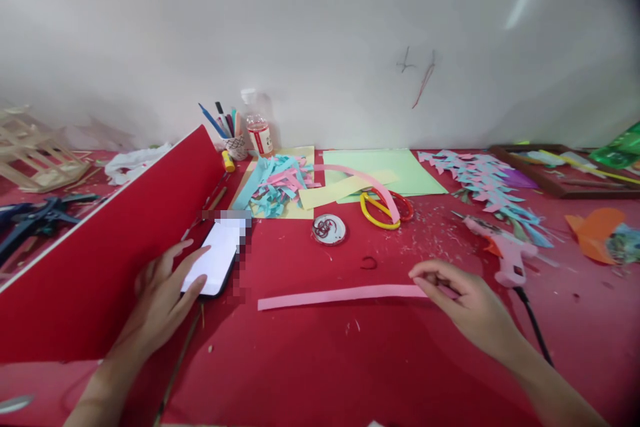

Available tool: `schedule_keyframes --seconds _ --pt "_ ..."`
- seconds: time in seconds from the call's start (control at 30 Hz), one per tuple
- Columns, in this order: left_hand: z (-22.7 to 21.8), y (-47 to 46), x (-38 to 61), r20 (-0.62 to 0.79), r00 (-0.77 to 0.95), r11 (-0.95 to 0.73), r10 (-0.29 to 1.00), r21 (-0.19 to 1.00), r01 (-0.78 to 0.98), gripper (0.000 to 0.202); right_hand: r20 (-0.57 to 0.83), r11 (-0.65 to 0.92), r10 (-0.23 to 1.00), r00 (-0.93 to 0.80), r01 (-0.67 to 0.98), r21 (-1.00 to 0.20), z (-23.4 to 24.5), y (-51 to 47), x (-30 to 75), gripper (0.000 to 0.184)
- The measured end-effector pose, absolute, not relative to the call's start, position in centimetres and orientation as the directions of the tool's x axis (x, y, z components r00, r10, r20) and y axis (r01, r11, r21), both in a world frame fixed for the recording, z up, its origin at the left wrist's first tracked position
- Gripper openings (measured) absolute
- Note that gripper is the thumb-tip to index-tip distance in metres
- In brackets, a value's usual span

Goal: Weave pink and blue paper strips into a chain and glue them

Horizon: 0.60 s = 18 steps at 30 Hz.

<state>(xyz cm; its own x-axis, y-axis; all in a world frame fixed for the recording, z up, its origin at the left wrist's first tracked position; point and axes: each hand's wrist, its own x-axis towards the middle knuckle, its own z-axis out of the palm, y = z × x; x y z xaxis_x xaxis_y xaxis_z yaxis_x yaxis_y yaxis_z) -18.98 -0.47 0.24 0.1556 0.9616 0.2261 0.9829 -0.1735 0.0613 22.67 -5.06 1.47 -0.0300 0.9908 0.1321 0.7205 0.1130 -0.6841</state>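
My left hand (163, 293) lies flat with fingers stretched out, its fingertips touching the lit screen of a phone (216, 260) on the red table. My right hand (463, 300) is curled in a pinch on the right end of a long pink paper strip (340, 295) that lies flat across the table in front of me. A pink hot glue gun (503, 247) rests just right of that hand, its black cord trailing toward me.
A red board (100, 247) leans at the left. Behind are a pen cup (235, 140), bottle (259, 130), pile of blue and pink paper scraps (277, 187), green sheet (395, 170), yellow-and-red scissors (383, 210), small round dish (329, 229), cut paper shapes (485, 180), wooden tray (560, 170).
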Motion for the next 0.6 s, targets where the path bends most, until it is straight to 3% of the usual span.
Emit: schedule_keyframes --seconds 0.1,0.2,0.27,0.37,0.47,0.6 --pt "0.3 0.1 -19.4 0.224 0.146 -0.176 0.964 0.121 0.977 0.040 0.119 0.115 0.992 -0.047 0.730 -0.674 1.5 -5.0 22.5 0.018" --pt "0.3 1.7 -20.1 0.212 0.087 -0.150 0.973 0.305 0.941 0.044 0.102 0.121 0.992 -0.070 0.726 -0.676 1.8 -5.0 22.3 0.018" --pt "0.1 3.2 -20.6 0.141 0.006 -0.074 0.990 0.481 0.874 0.050 0.092 0.129 0.992 -0.090 0.720 -0.682 1.9 -5.0 22.1 0.018" --pt "-0.3 5.4 -21.4 -0.080 -0.063 0.101 0.995 0.693 0.714 0.057 0.079 0.136 0.990 -0.113 0.717 -0.683 2.1 -5.0 21.9 0.019" --pt "-0.7 6.2 -22.0 -0.187 -0.005 0.143 0.982 0.733 0.665 0.061 0.062 0.125 0.992 -0.114 0.720 -0.683 2.0 -4.9 21.8 0.019" --pt "-0.8 5.4 -22.0 -0.185 0.053 0.101 0.981 0.730 0.676 0.066 0.048 0.116 0.992 -0.113 0.729 -0.674 1.9 -4.8 21.6 0.021"
